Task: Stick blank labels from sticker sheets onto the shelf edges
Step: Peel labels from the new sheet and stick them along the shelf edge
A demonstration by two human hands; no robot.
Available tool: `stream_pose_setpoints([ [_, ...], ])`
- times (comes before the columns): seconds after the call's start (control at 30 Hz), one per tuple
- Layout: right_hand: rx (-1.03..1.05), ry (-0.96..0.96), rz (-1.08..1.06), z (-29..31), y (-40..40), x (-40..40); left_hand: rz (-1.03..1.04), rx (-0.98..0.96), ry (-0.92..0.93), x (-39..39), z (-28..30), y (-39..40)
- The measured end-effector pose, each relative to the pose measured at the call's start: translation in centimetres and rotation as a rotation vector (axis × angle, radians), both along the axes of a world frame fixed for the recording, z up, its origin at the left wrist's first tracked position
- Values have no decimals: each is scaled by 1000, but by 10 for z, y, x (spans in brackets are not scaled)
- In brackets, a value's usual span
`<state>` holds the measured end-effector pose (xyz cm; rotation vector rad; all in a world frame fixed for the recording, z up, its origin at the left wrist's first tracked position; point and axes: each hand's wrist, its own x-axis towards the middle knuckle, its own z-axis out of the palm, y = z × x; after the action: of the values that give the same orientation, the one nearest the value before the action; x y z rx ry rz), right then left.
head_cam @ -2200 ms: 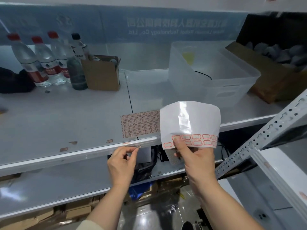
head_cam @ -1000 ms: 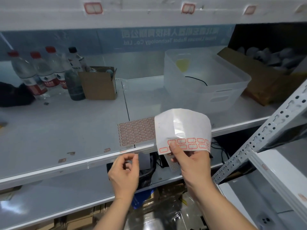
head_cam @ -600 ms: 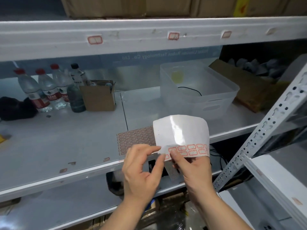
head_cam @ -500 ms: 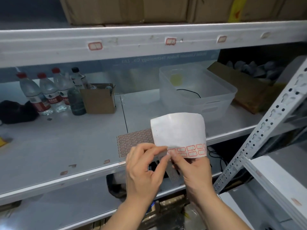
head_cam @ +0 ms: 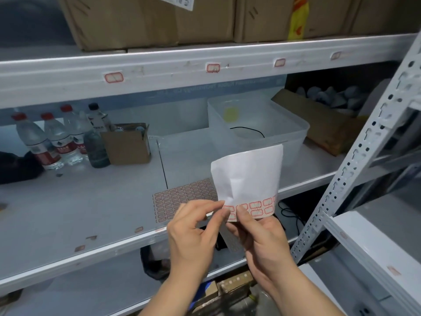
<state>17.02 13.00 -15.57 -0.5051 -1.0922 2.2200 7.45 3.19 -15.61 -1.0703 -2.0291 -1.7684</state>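
both bare forearms reach up from below; the left hand [head_cam: 192, 233] pinches with thumb and forefinger, touching the right hand [head_cam: 259, 236], whose thumb presses upward.

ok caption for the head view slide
Right hand holds a mostly used white sticker sheet while left hand pinches a red-bordered label.

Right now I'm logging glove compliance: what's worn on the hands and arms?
Nothing shows: the left hand and right hand are bare, with no gloves, rings or watch. Both forearms are uncovered to the frame's bottom edge, no sleeve in view.
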Motion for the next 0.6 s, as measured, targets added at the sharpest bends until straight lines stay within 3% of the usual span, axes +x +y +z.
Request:
stream_pose_setpoints([
  [0.6,-10,3,-66,-6,11,-1,-65,-44,-190,2,9,10],
])
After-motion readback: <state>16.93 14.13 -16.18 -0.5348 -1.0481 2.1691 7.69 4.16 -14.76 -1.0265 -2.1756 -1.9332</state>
